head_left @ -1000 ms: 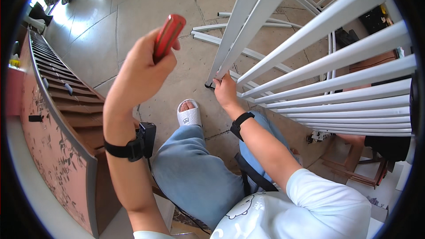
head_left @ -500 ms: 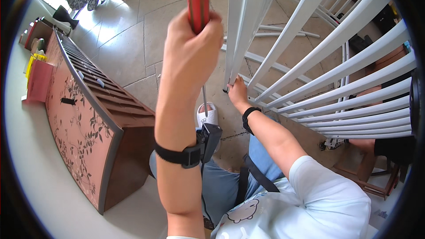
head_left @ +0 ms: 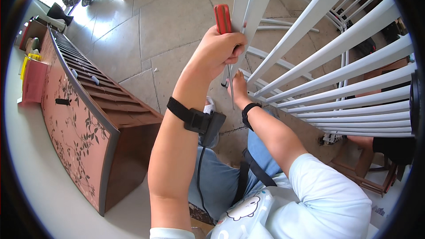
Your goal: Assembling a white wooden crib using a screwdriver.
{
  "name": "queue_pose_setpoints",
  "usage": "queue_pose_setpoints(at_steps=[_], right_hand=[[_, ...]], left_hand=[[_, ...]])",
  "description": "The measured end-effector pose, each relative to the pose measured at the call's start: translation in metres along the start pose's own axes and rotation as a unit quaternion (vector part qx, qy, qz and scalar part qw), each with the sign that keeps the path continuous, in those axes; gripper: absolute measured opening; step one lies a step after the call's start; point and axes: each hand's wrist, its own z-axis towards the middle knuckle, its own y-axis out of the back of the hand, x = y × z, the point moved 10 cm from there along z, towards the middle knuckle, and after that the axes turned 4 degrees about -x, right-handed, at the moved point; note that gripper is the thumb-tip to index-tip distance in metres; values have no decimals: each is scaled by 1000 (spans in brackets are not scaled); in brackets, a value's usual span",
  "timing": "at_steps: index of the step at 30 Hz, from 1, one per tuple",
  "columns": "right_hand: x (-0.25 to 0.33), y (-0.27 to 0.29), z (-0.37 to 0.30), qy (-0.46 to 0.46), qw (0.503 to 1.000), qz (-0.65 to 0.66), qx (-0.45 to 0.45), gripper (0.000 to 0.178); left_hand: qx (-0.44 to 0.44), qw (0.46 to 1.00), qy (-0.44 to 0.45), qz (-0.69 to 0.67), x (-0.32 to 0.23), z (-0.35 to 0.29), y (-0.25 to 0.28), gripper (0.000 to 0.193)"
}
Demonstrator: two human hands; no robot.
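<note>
My left hand [head_left: 221, 48] is closed around a red-handled screwdriver [head_left: 222, 19]. The handle sticks up above the fist, and the thin metal shaft points down past my right wrist. Beside that fist rises a thick white post [head_left: 249, 11] of a slatted white railing panel [head_left: 305, 64]. Low down, my right hand [head_left: 239, 87] has its fingers closed at the post's bottom end, next to a small black part [head_left: 224, 85]. Some of those fingers are hidden, so the exact grip is hard to make out. The shaft's tip appears apart from the post.
To the left stands a brown cabinet [head_left: 133, 168] with a floral pink panel. Further white rails [head_left: 276, 59] lie on the tiled floor behind the post. Another person's leg [head_left: 359, 142] and a brown wooden stool [head_left: 354, 168] are at the right, beyond the slats.
My left hand has come down and to the right with the screwdriver, nearer the white post. My right hand stays low at the post's end.
</note>
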Motion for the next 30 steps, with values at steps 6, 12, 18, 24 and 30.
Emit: queue_pose_setpoints(at_steps=[6, 12, 18, 24, 30], right_hand=[[0, -10, -4, -3, 1000, -1, 12, 39], [-33, -33, -2, -35, 998, 13, 42, 20], [-4, -26, -8, -51, 997, 54, -2, 34], [-3, 16, 2, -58, 998, 37, -3, 32], [-3, 12, 1, -80, 990, 115, 4, 35]], left_hand=[[-72, 997, 0, 37, -3, 1, 13, 16], [-77, 990, -78, 93, -6, 11, 22, 9], [-169, 979, -34, 108, -9, -4, 33, 13], [-140, 984, -33, 105, -9, 3, 11, 15], [-153, 982, -26, 105, -6, 3, 15, 16]])
